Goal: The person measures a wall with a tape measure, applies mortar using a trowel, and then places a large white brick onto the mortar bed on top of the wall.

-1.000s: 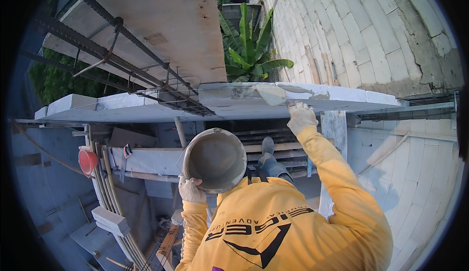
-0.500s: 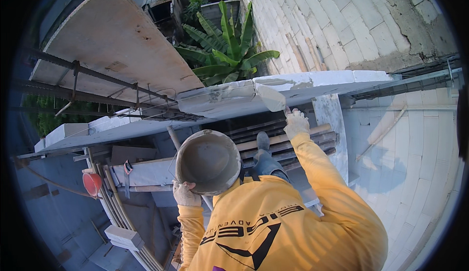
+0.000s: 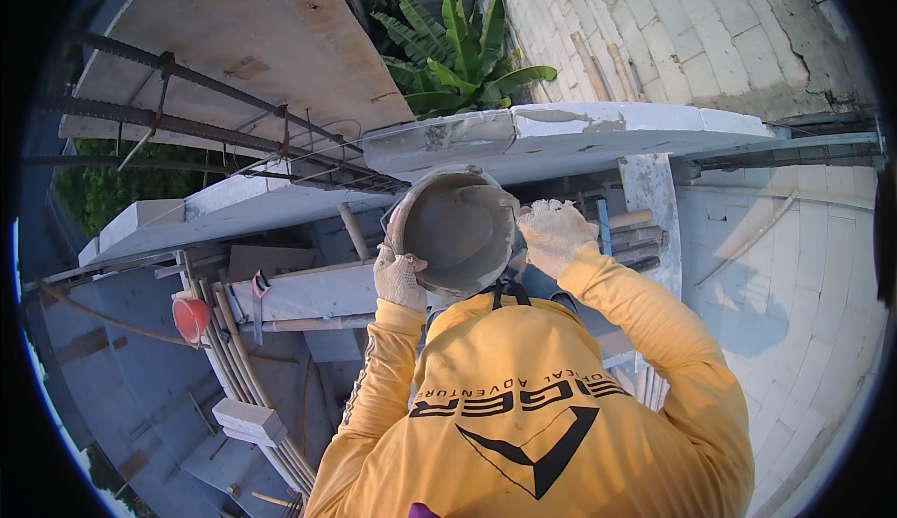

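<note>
A round bucket (image 3: 458, 228) with grey wet mortar inside is held in front of my chest. My left hand (image 3: 400, 278), in a pale knitted glove, grips its left side with the thumb over the rim. At the opposite rim is my gloved right hand (image 3: 558, 235), its fingers closed. The trowel it held half a second ago is mostly hidden now, and its blade cannot be made out. Just beyond the bucket runs a wall of white blocks (image 3: 617, 122), with a grey mortar patch (image 3: 448, 133) along part of its top.
Steel reinforcing bars (image 3: 234, 93) jut in from the left beside a large board (image 3: 224, 42). A red hard-shaped bowl (image 3: 191, 319), a handsaw (image 3: 259, 303) and poles (image 3: 234, 340) lie lower left. Loose blocks (image 3: 250, 420) rest below. Banana leaves (image 3: 458, 42) grow beyond the wall.
My right hand has come back from the wall top to the bucket's right rim, and the trowel blade has gone out of sight. The bucket and my left hand have shifted up and right.
</note>
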Demonstrator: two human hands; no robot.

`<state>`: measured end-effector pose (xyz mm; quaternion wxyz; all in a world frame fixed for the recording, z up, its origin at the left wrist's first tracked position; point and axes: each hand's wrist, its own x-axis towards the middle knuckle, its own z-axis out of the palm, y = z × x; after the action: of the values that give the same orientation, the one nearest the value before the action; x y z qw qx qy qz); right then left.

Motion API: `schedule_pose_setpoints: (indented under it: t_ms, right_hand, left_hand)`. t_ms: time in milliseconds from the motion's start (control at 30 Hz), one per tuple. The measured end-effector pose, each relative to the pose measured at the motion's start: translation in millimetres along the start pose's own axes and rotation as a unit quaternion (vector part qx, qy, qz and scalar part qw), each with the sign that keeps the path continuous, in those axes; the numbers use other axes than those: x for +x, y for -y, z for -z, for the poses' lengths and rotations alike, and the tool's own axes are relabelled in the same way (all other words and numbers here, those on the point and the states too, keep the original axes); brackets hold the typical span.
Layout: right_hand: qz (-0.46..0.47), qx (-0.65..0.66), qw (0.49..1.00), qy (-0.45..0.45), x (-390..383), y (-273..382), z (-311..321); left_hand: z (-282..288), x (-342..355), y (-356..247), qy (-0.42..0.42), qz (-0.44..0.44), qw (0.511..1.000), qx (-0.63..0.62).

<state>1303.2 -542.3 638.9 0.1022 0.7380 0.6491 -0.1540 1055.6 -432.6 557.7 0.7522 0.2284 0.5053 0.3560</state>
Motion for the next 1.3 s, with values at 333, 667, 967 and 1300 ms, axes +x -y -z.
schedule_pose_setpoints:
  t_ms: [333,667,967,1300]
  right_hand:
    - [-0.010,0.202,0.973,0.113,-1.2,-11.1,-46.8]
    - [-0.019,0.355,0.932,0.066,-8.6,-108.3,-34.8]
    - [-0.058,0.145,0.987,-0.043,36.5,-236.7,-29.1]
    - [-0.057,0.001,0.998,0.019,-3.8,-358.6,-22.1]
  left_hand:
    - [-32.9,2.5,2.5,0.062,0.006,0.998,-0.018]
    - [-44.0,-9.4,38.2,-0.022,-0.045,0.998,-0.035]
    - [-41.4,-66.4,93.8,-0.200,-0.094,0.973,-0.074]
    - [-64.2,-146.8,139.2,-0.286,-0.109,0.942,-0.141]
